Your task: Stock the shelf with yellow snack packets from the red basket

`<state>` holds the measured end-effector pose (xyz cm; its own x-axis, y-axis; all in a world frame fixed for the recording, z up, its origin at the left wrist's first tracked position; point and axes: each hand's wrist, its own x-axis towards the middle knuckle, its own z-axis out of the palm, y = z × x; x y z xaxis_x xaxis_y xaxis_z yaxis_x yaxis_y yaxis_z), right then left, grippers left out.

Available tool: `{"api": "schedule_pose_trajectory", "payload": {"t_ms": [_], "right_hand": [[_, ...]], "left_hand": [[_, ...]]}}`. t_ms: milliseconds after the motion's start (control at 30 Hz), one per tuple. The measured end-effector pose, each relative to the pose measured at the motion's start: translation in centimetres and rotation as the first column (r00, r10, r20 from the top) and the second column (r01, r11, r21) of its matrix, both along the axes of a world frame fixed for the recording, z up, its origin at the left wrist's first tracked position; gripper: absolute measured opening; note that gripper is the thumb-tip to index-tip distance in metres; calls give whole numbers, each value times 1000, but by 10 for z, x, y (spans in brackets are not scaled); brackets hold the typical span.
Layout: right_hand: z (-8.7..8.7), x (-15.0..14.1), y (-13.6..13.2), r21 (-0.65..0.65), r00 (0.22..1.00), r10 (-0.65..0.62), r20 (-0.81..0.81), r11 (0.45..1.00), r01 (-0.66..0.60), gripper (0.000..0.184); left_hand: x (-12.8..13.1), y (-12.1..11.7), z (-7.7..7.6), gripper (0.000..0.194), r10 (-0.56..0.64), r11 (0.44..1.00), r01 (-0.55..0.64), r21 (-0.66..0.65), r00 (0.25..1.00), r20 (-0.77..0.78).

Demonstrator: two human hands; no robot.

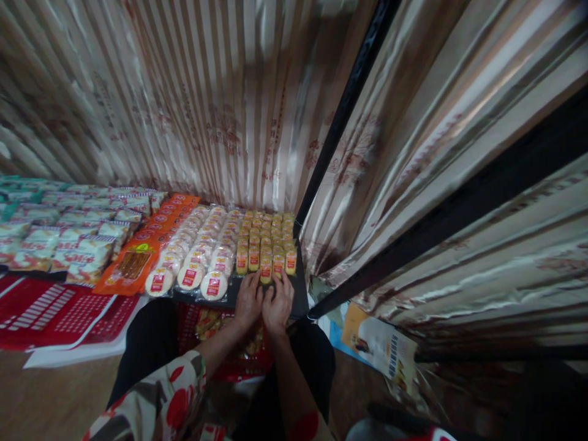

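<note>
Head view, curtain: Pleated, shiny cloth (220,92) with reddish print fills the far side and the right.
Black frame: A slim post (340,116) stands before the cloth at the far right corner of the goods; a thicker bar (459,212) slants across the right.
Dark shelf: Its bare edge (301,297) shows at the near right, with goods in rows upon it.
Red baskets: One basket (68,312) sits at the near left; another (184,324) is partly hidden below the shelf, between the person's knees.
White snack packs: Rows of packs (82,251) cover the left.
Orange packets: These (133,260) overlap in a line right of the white packs.
Round white cakes: Three wrapped columns (214,285) lie in the middle.
Small yellow packs: Upright rows (255,245) occupy the shelf's right end.
Hands: Left hand (249,297) and right hand (278,300) meet side by side at the near yellow packs, fingertips against them; whether the fingers clamp any cannot be told.
</note>
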<state>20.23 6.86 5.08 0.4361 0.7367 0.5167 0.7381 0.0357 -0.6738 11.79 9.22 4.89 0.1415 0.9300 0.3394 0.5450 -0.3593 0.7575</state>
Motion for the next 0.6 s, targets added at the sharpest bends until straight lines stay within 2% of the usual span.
{"api": "schedule_pose_trajectory", "payload": {"t_ms": [600], "right_hand": [[3,1,-1,-24,1000,19,-1,1000,-19,33]], "left_hand": [[0,-1,2,43,-25,1000,25,-4,1000,1]]}}
